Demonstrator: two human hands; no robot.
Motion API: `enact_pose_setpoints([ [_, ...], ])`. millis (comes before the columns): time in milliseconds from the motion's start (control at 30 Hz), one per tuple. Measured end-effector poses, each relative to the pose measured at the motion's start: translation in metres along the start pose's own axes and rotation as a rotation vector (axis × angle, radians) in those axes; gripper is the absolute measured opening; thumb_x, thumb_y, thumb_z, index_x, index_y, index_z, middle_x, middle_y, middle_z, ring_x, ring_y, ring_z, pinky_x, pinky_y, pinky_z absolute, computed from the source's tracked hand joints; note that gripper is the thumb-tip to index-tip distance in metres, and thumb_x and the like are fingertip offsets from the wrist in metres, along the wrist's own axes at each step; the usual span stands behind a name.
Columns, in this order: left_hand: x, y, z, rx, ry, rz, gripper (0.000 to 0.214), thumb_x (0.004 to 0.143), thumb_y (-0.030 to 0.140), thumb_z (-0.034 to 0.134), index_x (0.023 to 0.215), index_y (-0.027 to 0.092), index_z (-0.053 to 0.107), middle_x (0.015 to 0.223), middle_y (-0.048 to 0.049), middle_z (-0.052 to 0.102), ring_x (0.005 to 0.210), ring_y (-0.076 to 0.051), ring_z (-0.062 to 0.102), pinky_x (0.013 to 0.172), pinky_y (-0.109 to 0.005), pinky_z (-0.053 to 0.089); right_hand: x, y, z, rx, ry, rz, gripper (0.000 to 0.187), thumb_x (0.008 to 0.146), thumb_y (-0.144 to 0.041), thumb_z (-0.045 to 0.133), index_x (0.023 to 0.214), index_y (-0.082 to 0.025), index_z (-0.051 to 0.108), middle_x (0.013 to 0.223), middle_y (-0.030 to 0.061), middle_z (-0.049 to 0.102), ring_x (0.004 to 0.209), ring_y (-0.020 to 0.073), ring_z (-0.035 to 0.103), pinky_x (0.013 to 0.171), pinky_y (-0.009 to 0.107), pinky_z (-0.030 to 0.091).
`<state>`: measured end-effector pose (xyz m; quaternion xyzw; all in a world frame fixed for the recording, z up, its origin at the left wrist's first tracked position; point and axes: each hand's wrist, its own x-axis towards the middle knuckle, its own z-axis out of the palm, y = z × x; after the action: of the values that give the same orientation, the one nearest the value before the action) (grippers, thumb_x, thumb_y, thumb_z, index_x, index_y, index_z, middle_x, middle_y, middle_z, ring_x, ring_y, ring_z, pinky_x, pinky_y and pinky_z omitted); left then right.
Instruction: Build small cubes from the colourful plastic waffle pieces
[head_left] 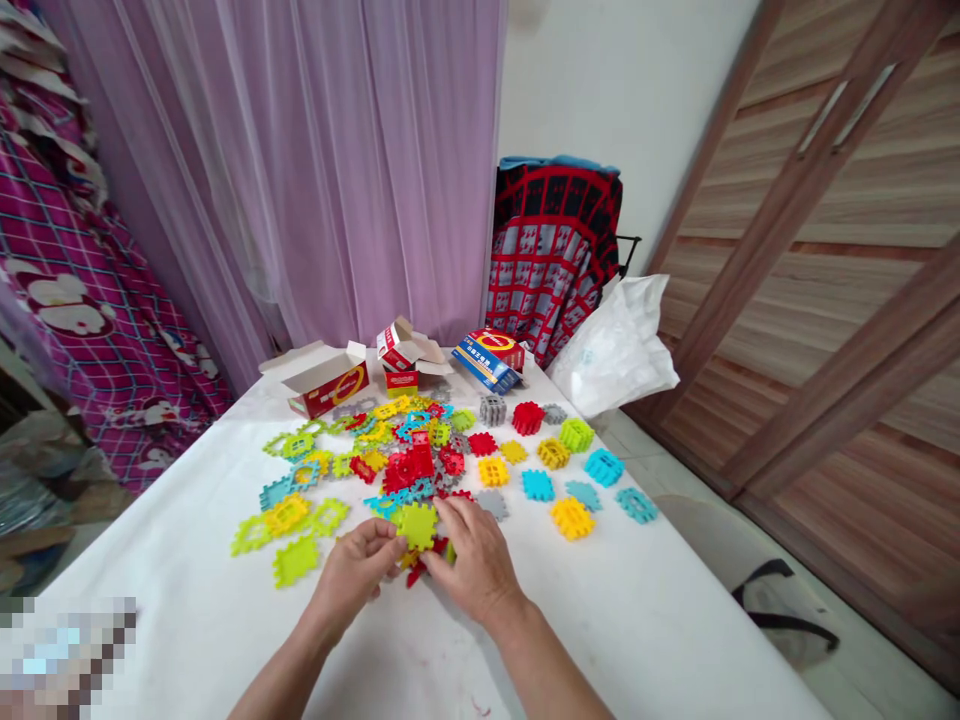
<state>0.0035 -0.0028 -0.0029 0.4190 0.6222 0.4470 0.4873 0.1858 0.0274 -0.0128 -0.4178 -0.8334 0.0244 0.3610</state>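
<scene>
Many toothed plastic building tiles (390, 450) in green, yellow, red, blue and grey lie spread over a white table (645, 610). My left hand (358, 568) and my right hand (474, 560) meet at the near edge of the pile. Both are closed around a small cluster of joined tiles: a lime green tile (417, 524) on top, with red and yellow pieces (417, 568) below. Several finished little blocks, such as a yellow block (572, 517) and a blue block (604, 466), stand to the right of my hands.
Opened red and white cartons (328, 378) and a blue and red box (491, 360) sit at the table's far edge. A white plastic bag (616, 350) hangs off the right corner. Behind are a purple curtain (315, 170), a red patterned cloth on a chair (551, 250) and a wooden sliding door (825, 250).
</scene>
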Motion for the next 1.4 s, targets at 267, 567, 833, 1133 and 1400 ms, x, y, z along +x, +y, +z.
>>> enact_pose_setpoints([
  [267,-0.006,0.007,0.013,-0.029,-0.029,0.011,0.051,0.051,0.064,0.076,0.073,0.021,0.056,0.047,0.0056,0.058,0.040,-0.009,0.047,0.036,-0.018,0.031,-0.004,-0.002,-0.006,-0.005,0.040,0.018,0.054,0.074,-0.024,0.070,0.126,-0.019,0.057,0.117,0.0104,0.062,0.105,0.0250,0.059,0.088,0.039,0.052],
  [567,-0.008,0.012,0.006,-0.022,0.054,0.069,0.055,0.060,0.070,0.066,0.084,0.021,0.063,0.080,-0.0056,0.073,0.055,-0.015,0.062,0.036,-0.021,0.036,-0.024,0.035,-0.022,-0.074,0.150,0.146,0.046,0.075,-0.027,0.064,0.120,-0.021,0.058,0.111,0.0094,0.063,0.104,0.0247,0.060,0.089,0.038,0.052],
  [833,-0.004,0.007,-0.011,-0.060,0.135,0.064,0.064,0.056,0.076,0.068,0.085,0.019,0.063,0.078,-0.0057,0.071,0.058,-0.015,0.061,0.036,-0.020,0.037,-0.036,0.092,-0.070,-0.475,0.018,0.242,0.037,0.071,-0.033,0.073,0.105,-0.022,0.068,0.143,0.0153,0.046,0.133,0.0387,0.036,0.103,0.059,0.035],
  [1133,0.000,0.004,-0.017,-0.080,0.149,0.041,0.070,0.050,0.078,0.069,0.087,0.019,0.062,0.075,-0.0043,0.068,0.058,-0.015,0.060,0.038,-0.021,0.037,-0.032,0.100,-0.076,-0.502,-0.124,0.175,0.032,0.068,-0.033,0.074,0.098,-0.021,0.070,0.148,0.0144,0.042,0.141,0.0390,0.025,0.110,0.064,0.019],
  [1400,0.000,0.005,-0.017,-0.062,0.164,0.054,0.066,0.052,0.077,0.069,0.084,0.019,0.063,0.077,-0.0066,0.071,0.056,-0.015,0.060,0.039,-0.021,0.036,-0.030,0.101,-0.089,-0.444,0.019,0.178,0.036,0.075,-0.034,0.069,0.108,-0.022,0.068,0.146,0.0134,0.044,0.141,0.0379,0.026,0.109,0.065,0.021],
])
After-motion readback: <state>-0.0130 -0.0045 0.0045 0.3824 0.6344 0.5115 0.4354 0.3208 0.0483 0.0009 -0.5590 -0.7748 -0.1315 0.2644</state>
